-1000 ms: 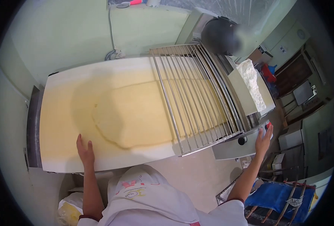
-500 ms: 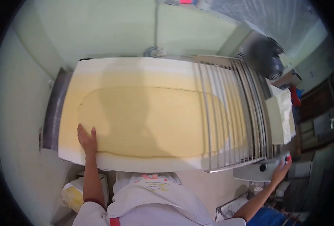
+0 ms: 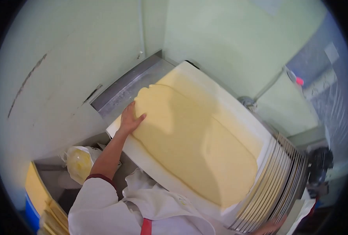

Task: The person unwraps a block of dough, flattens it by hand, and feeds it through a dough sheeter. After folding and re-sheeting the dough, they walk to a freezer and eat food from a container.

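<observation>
On the white conveyor belt [image 3: 205, 82] of what looks like a dough sheeter, we would watch the end by the left hand: were the belt to run that way, it could carry its load off the edge. The pale yellow dough sheet [image 3: 189, 137] lies flat on the belt, right up to that end — one lobed bit of its rim seems to overhang — so a slip onto the grey metal tray [image 3: 136, 80] just beyond could fold or crease it. Across from there, the barred guard [image 3: 267, 184] sits just beside the sheet, and dough drawn under it would be harder for us to straighten. As for the hands, the left hand [image 3: 130, 118] is spread, thumb apart, touching the sheet's edge without any grip that we can make out; a hard press or tug could dent or tear so thin a layer. The right hand [image 3: 270, 227] is a blur by the guard's lower corner (we cannot tell how open it is, or whether it holds anything).

We see a smooth belt with a yellowish tinge, then soft, matte dough — long, round-cornered, scalloped near the left hand. The tray is dull and streaked, the guard slim parallel metal rods. Below the left forearm sits a crumpled plastic bag [image 3: 79, 162] with something yellow inside.
</observation>
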Available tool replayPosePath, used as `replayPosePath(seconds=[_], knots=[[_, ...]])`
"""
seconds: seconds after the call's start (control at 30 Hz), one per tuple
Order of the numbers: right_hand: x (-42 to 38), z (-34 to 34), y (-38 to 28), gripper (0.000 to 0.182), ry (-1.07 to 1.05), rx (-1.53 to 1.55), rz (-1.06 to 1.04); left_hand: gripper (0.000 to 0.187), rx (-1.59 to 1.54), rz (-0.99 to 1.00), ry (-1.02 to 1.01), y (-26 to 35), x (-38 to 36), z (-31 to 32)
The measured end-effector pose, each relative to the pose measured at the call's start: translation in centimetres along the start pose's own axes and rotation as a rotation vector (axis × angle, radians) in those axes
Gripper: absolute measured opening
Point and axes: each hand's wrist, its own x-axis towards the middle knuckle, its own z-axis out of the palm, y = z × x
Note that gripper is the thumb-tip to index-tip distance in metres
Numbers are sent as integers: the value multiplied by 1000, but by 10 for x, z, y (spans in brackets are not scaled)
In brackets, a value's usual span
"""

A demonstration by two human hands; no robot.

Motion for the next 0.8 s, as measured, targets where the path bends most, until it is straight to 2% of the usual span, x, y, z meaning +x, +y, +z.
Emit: replayPosePath(seconds=[0.07,0.1,0.17,0.2,0.23,0.27,0.33,0.4,0.47,0.57,0.67,0.77,0.8], knots=[[23,44,-184,37,-75,860,161,80,-160,-158,51,-3,14,2],[41,38,-284,36,-171,562,-140,78,-205,-231,57,-4,24,1],[49,36,-445,36,-493,1008,-225,75,-185,-336,58,-2,46,5],[47,46,-506,41,-650,1019,-408,74,-118,-366,55,6,61,9],[45,41,-571,42,-643,1027,-664,73,-50,-398,46,14,75,13],[40,41,-630,42,-682,1132,-834,70,-34,-415,23,23,86,16],[23,47,-734,41,-802,1194,-1069,64,3,-447,-36,37,104,19],[0,62,-815,44,-879,1183,-1269,53,-34,-422,8,38,106,24],[-28,76,-874,44,-934,1096,-1371,43,-76,-363,24,38,106,27],[-40,76,-909,40,-1352,1257,-1426,33,-123,-278,-21,31,103,25],[-36,76,-905,33,-1502,1302,-1336,32,-122,-259,-59,29,109,24],[-37,79,-905,27,-1560,1275,-1192,30,-169,-250,-10,31,106,32],[-37,79,-902,25,-1521,1268,-1186,29,-225,-246,31,27,106,35]])
